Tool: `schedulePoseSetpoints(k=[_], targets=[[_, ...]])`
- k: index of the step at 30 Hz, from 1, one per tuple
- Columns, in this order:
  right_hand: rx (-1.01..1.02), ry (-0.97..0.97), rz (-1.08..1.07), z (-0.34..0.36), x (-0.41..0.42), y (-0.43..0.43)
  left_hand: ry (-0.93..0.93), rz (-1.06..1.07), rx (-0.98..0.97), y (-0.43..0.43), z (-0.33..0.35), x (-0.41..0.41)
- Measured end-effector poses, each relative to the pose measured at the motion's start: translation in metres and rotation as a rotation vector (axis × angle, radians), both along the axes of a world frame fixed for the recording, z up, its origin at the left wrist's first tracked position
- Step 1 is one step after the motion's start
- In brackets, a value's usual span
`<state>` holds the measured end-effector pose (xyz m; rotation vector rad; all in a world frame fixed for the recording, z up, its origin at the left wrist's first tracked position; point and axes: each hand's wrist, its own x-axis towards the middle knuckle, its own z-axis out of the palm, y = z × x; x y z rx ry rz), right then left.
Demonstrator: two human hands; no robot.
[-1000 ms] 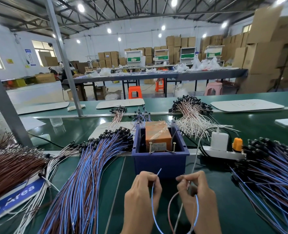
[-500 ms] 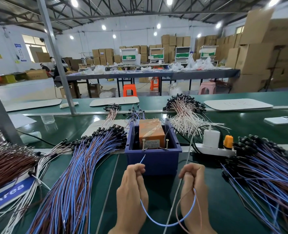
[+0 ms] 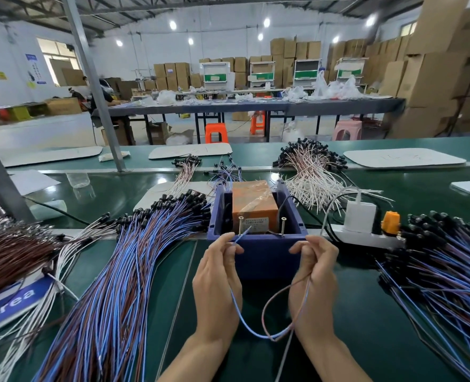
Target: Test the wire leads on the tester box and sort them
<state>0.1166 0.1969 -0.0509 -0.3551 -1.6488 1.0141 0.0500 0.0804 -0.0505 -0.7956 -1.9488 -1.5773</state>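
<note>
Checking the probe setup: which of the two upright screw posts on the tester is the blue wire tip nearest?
The left post; the blue wire tip sits just beside it, while the right post stands clear.

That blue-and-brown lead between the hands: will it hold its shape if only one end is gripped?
Probably not: the lead sags in a loop between the left hand and right hand, so it looks floppy. It seems thin and light, apt to snag neighbouring bundles.

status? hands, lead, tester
Left hand pinches blue lead tip near left screw post. Right hand holds the other end. Tester box unobstructed.
</note>
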Motion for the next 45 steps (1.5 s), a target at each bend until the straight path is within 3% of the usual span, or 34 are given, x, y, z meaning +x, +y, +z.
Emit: schedulePoseSetpoints(k=[9, 15, 24, 33, 39, 45], targets=[[-0.23, 0.117, 0.084, 0.002, -0.002, 0.004, -0.028, 0.064, -0.044, 0.003, -0.005, -0.002], [-0.004, 0.027, -0.084, -0.004, -0.005, 0.003, -0.027, 0.048, -0.059, 0.002, -0.003, 0.0], [-0.142, 0.077, -0.063, -0.002, 0.0, 0.003, -0.016, 0.053, -0.062, 0.002, -0.003, 0.002], [-0.049, 0.162, -0.043, 0.003, -0.003, -0.003, -0.022, 0.051, -0.049, 0.002, -0.003, 0.002], [-0.126, 0.262, -0.029, 0.004, -0.012, 0.0, -0.029, 0.04, -0.05, 0.001, -0.002, 0.003], [-0.121, 0.224, -0.039, 0.0, -0.014, 0.004, -0.039, 0.045, -0.035, 0.001, -0.004, 0.002]])
